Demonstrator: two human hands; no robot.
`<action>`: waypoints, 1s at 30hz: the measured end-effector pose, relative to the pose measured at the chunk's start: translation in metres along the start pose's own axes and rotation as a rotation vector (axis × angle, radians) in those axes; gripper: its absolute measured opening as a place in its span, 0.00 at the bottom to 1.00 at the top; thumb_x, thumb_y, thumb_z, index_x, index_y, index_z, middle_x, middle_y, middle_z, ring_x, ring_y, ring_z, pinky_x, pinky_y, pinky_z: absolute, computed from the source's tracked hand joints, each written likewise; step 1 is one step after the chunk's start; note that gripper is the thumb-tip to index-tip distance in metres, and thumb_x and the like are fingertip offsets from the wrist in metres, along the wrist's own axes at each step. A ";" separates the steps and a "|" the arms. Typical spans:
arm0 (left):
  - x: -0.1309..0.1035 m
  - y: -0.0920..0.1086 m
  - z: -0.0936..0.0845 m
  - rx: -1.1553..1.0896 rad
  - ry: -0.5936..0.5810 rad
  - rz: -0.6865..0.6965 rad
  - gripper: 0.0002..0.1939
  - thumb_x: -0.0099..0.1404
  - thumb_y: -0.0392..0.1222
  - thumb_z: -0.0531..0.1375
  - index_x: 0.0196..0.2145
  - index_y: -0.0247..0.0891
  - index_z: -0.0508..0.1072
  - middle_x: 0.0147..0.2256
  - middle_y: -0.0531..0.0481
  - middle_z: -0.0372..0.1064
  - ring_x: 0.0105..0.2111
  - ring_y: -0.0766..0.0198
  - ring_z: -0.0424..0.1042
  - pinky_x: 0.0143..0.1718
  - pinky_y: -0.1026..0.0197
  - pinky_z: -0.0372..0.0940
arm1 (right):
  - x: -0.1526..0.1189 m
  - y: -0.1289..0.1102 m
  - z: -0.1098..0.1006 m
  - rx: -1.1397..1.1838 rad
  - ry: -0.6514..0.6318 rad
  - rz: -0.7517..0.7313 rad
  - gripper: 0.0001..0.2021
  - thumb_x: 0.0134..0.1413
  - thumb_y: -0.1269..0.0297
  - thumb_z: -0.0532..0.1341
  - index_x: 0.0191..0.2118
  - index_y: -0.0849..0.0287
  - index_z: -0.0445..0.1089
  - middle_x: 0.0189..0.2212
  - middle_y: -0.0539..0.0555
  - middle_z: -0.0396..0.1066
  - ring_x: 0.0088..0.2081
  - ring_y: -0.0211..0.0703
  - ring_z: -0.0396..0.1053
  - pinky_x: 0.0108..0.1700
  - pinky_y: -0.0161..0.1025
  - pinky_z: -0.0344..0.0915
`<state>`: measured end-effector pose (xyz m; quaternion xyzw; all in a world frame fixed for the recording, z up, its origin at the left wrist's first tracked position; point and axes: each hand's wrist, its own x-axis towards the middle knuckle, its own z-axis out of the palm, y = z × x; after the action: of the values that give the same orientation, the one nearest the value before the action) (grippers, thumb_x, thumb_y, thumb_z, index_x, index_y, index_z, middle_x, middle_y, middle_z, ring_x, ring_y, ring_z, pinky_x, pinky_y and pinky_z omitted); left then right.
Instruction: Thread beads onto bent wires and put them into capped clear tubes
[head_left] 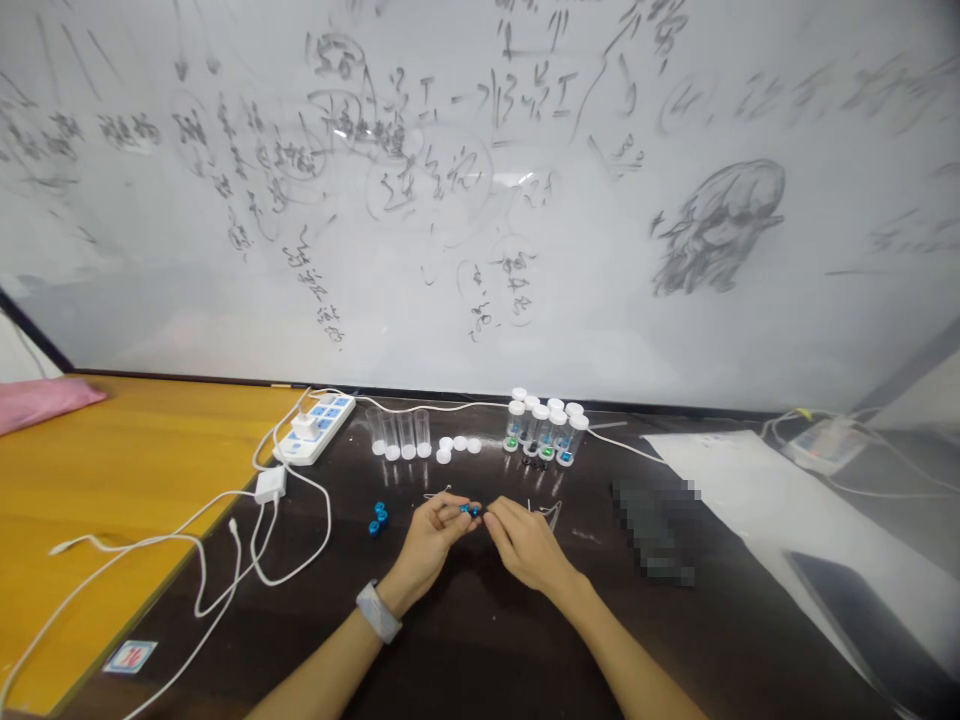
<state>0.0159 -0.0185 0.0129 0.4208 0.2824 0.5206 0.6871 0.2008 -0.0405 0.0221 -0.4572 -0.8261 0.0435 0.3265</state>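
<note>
Between the thumb and fingers of my left hand (421,548) is a small shiny blue metal part (471,510). My right hand (529,548) is closed in a pinch close beside that part; whatever its fingertips hold is hidden. Left of my hands, several similar blue metal parts (378,518) lie grouped on the dark table (480,650). Thin metal pieces (553,514) lie just behind my right hand. Farther back stand several clear tubes (406,432) without lids, and loose white caps (460,443) lie beside them. White-capped tubes (538,430) to their right contain small blue, green and black parts.
A power strip (319,430) and a white charger (270,486) with looping cables occupy the left. At right are a pixelated dark object (652,530), a white sheet (720,480) and a dark flat device (870,620). A whiteboard (450,300) rises behind the table.
</note>
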 end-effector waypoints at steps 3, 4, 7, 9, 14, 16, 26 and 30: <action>0.000 0.000 0.000 0.003 0.002 -0.003 0.13 0.55 0.39 0.73 0.37 0.35 0.77 0.39 0.44 0.80 0.38 0.62 0.77 0.47 0.60 0.69 | 0.001 -0.001 -0.002 0.037 0.010 0.030 0.09 0.71 0.64 0.50 0.38 0.56 0.65 0.32 0.52 0.70 0.35 0.44 0.70 0.37 0.39 0.62; 0.000 0.000 0.000 0.005 0.003 -0.003 0.13 0.55 0.39 0.73 0.37 0.35 0.77 0.39 0.44 0.80 0.38 0.62 0.77 0.46 0.60 0.69 | 0.001 -0.002 -0.004 0.046 0.011 0.033 0.06 0.69 0.64 0.52 0.41 0.56 0.65 0.34 0.52 0.71 0.36 0.44 0.70 0.38 0.39 0.62; 0.000 0.000 0.000 0.017 0.000 0.000 0.13 0.55 0.40 0.73 0.37 0.35 0.77 0.39 0.44 0.80 0.38 0.62 0.77 0.46 0.59 0.69 | 0.001 -0.003 -0.006 0.030 0.002 0.010 0.05 0.68 0.64 0.54 0.45 0.56 0.65 0.37 0.54 0.71 0.39 0.46 0.70 0.38 0.39 0.62; 0.000 0.000 0.000 0.025 -0.005 0.000 0.12 0.56 0.40 0.73 0.37 0.35 0.77 0.39 0.44 0.80 0.38 0.62 0.77 0.46 0.59 0.69 | 0.001 -0.003 -0.005 0.012 -0.002 0.001 0.09 0.70 0.65 0.50 0.40 0.56 0.66 0.34 0.54 0.71 0.37 0.45 0.70 0.37 0.39 0.62; 0.000 0.000 0.000 0.054 -0.002 0.006 0.12 0.56 0.40 0.72 0.38 0.35 0.78 0.39 0.44 0.79 0.37 0.62 0.77 0.45 0.60 0.69 | 0.001 -0.004 -0.005 0.059 0.036 0.028 0.06 0.68 0.63 0.54 0.41 0.56 0.65 0.35 0.52 0.71 0.37 0.44 0.70 0.38 0.38 0.63; 0.000 0.001 0.000 0.066 -0.006 0.012 0.12 0.57 0.40 0.72 0.38 0.35 0.78 0.38 0.44 0.79 0.37 0.62 0.76 0.44 0.60 0.69 | 0.001 -0.005 -0.005 0.056 0.034 0.015 0.05 0.67 0.62 0.55 0.44 0.56 0.65 0.37 0.54 0.72 0.40 0.45 0.71 0.39 0.39 0.63; 0.000 -0.001 -0.001 0.071 -0.007 0.026 0.13 0.56 0.41 0.72 0.38 0.35 0.78 0.38 0.43 0.80 0.37 0.61 0.76 0.44 0.59 0.68 | 0.001 -0.006 -0.007 0.085 0.006 0.017 0.05 0.68 0.63 0.54 0.43 0.55 0.64 0.37 0.54 0.72 0.39 0.45 0.71 0.39 0.39 0.63; 0.001 -0.002 -0.003 0.085 -0.017 0.018 0.13 0.56 0.41 0.72 0.38 0.35 0.79 0.39 0.43 0.80 0.37 0.60 0.76 0.45 0.59 0.68 | 0.001 -0.005 -0.004 0.074 -0.009 0.025 0.14 0.72 0.65 0.47 0.35 0.55 0.65 0.31 0.52 0.70 0.34 0.43 0.70 0.37 0.38 0.62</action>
<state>0.0146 -0.0172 0.0099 0.4564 0.2947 0.5108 0.6663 0.1987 -0.0436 0.0274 -0.4551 -0.8196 0.0801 0.3386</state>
